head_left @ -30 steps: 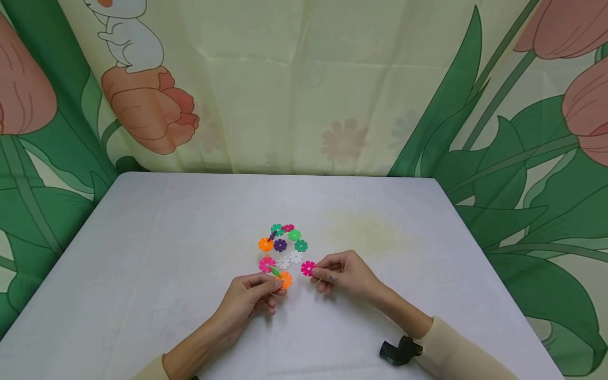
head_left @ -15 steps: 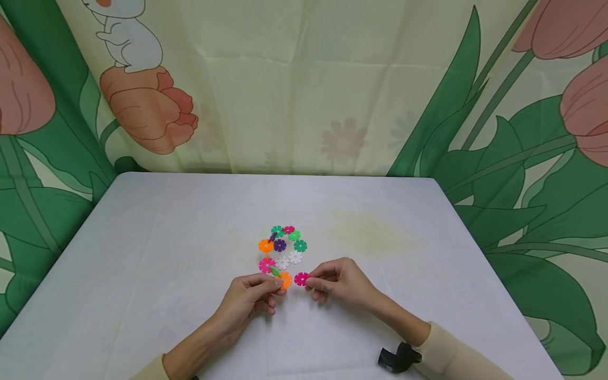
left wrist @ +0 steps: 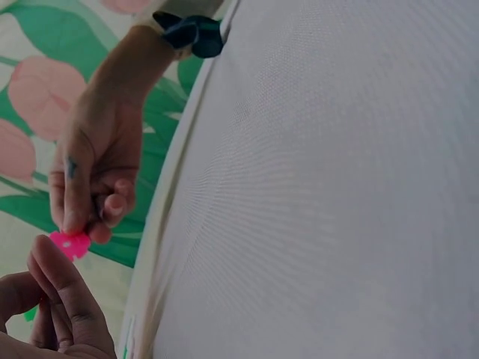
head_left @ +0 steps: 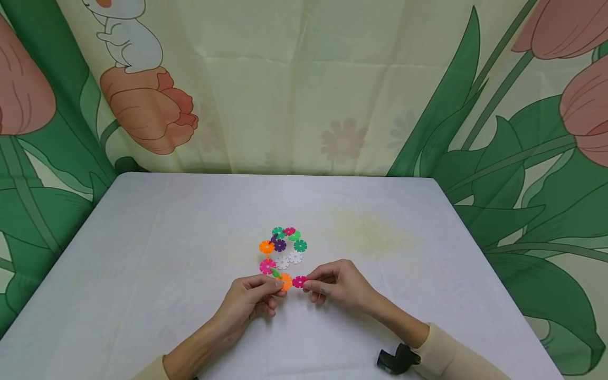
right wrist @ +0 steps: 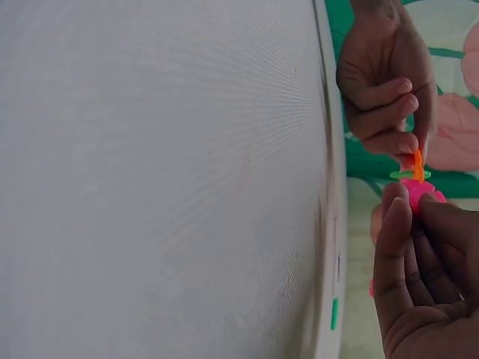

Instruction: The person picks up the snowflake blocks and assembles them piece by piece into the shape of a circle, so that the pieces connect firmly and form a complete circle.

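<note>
My left hand [head_left: 248,300] pinches an orange notched snowflake disc [head_left: 287,281] between thumb and fingers. This disc ends a curved chain of linked plastic discs, joined through a green disc [head_left: 275,272] to a pink disc [head_left: 267,266]. From there the chain bends back through another orange disc [head_left: 266,246] and a teal disc [head_left: 278,232]. My right hand [head_left: 341,282] pinches a magenta disc [head_left: 299,282] by its edge, right beside the held orange one. In the right wrist view the magenta disc [right wrist: 423,196] meets the orange disc [right wrist: 418,166]; whether their slots interlock I cannot tell.
White discs [head_left: 295,257] and a purple disc [head_left: 280,245] show within the chain's curve; whether they are linked to it is unclear. A white-covered table [head_left: 190,221] lies beneath. Behind it hangs a printed curtain [head_left: 266,89]. A black strap mount [head_left: 398,360] sits at the right wrist.
My right hand has moved left and toward me, bringing the magenta disc up to the orange one. My left hand has stayed nearly still, while the chain's far end has shifted slightly nearer.
</note>
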{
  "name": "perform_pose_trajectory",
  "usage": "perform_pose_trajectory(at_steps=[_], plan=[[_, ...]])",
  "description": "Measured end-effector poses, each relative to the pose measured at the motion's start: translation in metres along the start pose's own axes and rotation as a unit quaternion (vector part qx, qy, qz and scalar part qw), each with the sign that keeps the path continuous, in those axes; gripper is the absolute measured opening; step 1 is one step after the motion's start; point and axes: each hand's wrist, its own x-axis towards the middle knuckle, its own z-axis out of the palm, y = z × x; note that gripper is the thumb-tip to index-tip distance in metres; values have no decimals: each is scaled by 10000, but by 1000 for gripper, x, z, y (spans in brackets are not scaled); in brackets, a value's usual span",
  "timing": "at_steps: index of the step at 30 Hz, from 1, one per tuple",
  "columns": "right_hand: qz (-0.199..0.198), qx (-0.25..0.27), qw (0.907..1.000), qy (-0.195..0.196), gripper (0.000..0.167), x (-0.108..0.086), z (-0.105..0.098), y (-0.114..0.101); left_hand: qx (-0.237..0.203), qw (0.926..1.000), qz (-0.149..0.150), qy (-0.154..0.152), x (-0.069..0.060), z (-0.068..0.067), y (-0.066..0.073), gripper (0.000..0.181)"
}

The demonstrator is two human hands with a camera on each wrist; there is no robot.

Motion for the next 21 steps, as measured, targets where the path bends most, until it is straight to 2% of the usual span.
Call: perform_pose_trajectory(at_steps=[10, 21], plan=[[-124, -291, 9994, 144, 15, -1, 4, -4, 17, 10000, -54, 10, 1, 1, -1, 22], [-547, -647, 9958, 341, 15, 0, 6, -6, -17, 10000, -81, -29, -1, 2, -1, 22]])
